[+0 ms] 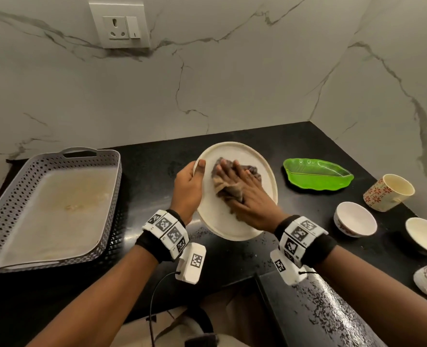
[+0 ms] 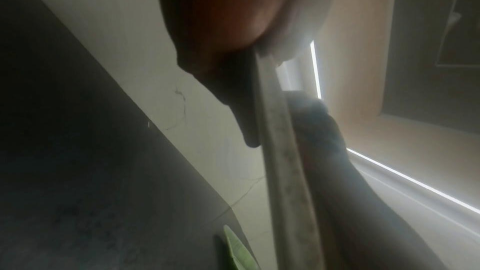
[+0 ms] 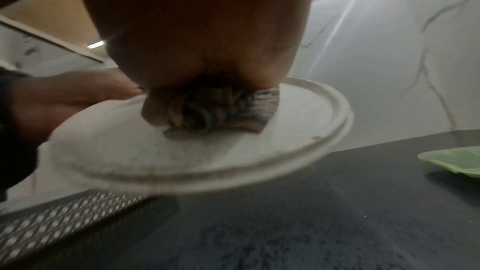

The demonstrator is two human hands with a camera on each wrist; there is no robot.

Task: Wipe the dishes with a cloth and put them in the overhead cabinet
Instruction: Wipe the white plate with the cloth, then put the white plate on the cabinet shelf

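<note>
Above black counter point(image 1: 295, 144): left hand point(image 1: 187, 189) grips plate point(image 1: 235, 224) rim; right hand point(image 1: 247, 196), fingers spread, presses cloth point(image 1: 222, 186) onto plate.

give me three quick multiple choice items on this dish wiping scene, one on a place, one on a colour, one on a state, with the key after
1. Where is the leaf-shaped dish?
A. in the perforated tray
B. on the counter, right of the plate
C. stacked on a bowl

2. What colour is that dish?
A. green
B. red
C. blue

3. How is the plate held?
A. flat on the counter
B. lifted, gripped at its rim by the left hand
C. upside down in the tray

Key: 1 B, it lies on the black counter to the right of the plate; 2 A, bright green; 3 B, the right wrist view shows the plate clear of the counter while the right hand presses the cloth onto it.
</note>
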